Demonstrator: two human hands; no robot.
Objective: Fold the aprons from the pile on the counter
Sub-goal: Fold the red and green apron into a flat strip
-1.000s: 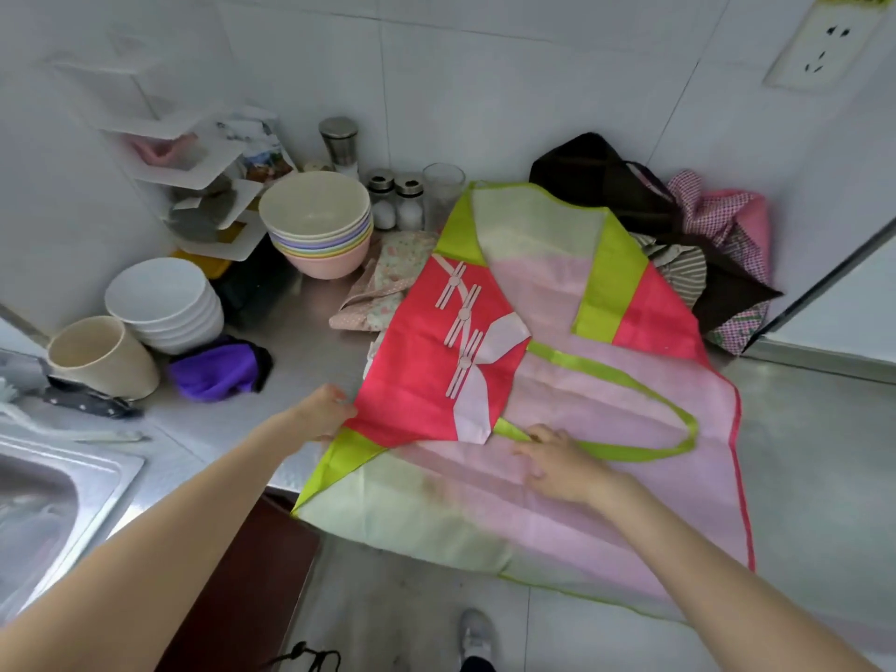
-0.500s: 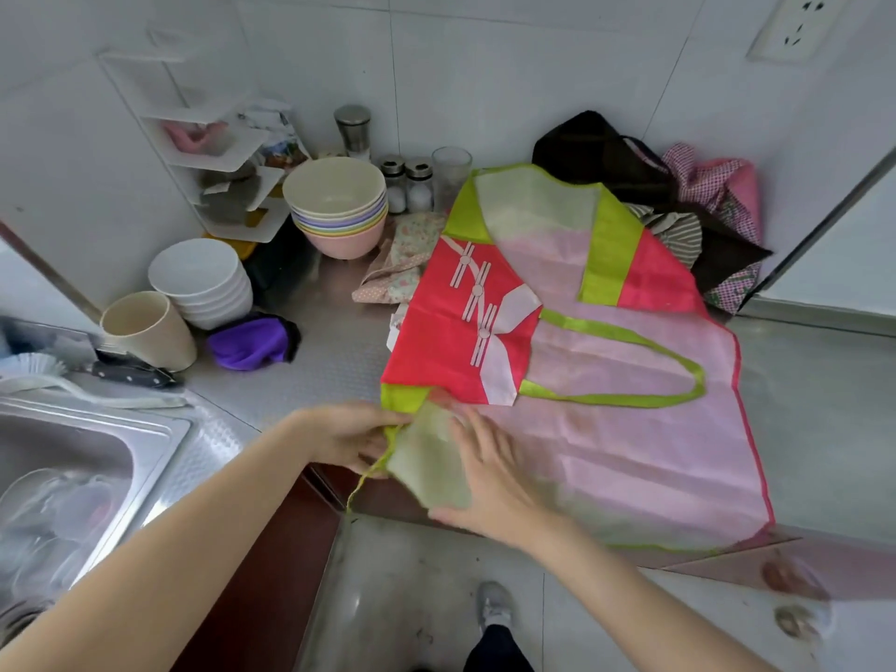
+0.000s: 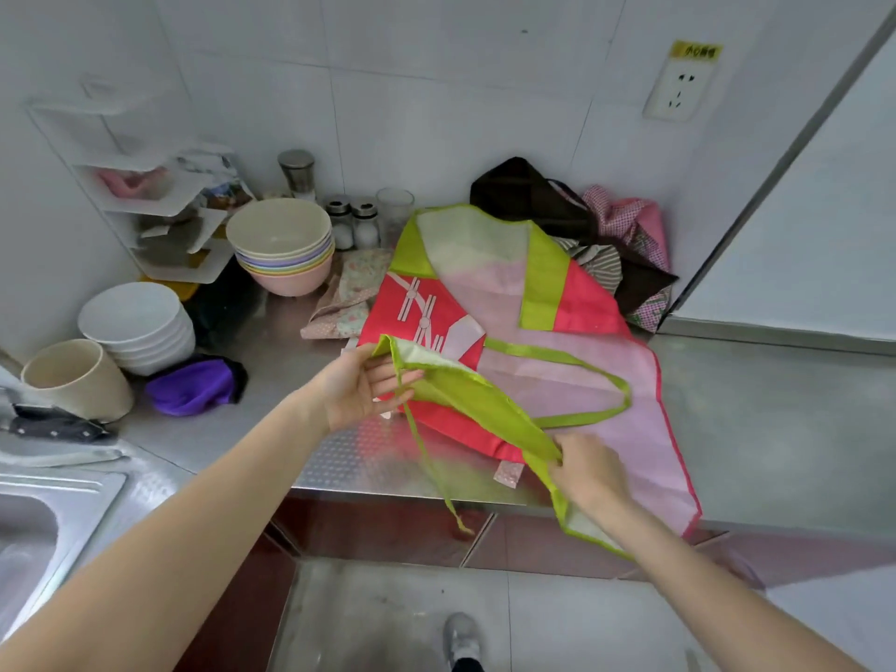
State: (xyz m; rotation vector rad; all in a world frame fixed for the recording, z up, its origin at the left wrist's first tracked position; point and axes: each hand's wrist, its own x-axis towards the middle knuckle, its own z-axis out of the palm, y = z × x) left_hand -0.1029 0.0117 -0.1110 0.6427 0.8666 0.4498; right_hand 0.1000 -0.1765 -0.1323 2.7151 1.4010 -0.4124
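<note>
A pink, red and lime-green apron (image 3: 591,361) lies spread on the steel counter (image 3: 756,429), its near edge lifted. My left hand (image 3: 361,388) pinches the green corner of that edge, raised above the counter. My right hand (image 3: 589,470) grips the same green hem near the counter's front edge. A thin green tie string (image 3: 431,468) dangles from the lifted corner past the counter front. More aprons form a dark, checked and pink pile (image 3: 606,235) against the back wall. A floral cloth (image 3: 351,293) lies left of the spread apron.
Stacked pastel bowls (image 3: 283,244), white bowls (image 3: 138,327), a beige cup (image 3: 77,380) and a purple cloth (image 3: 196,385) crowd the left counter. Shakers (image 3: 354,225) and a glass stand at the wall. A sink (image 3: 43,516) is at the lower left. A corner shelf (image 3: 160,215) hangs left.
Both hands took hold of the apron's near green edge and lifted it off the counter front. My right hand slid right along the hem; the left rose with the corner.
</note>
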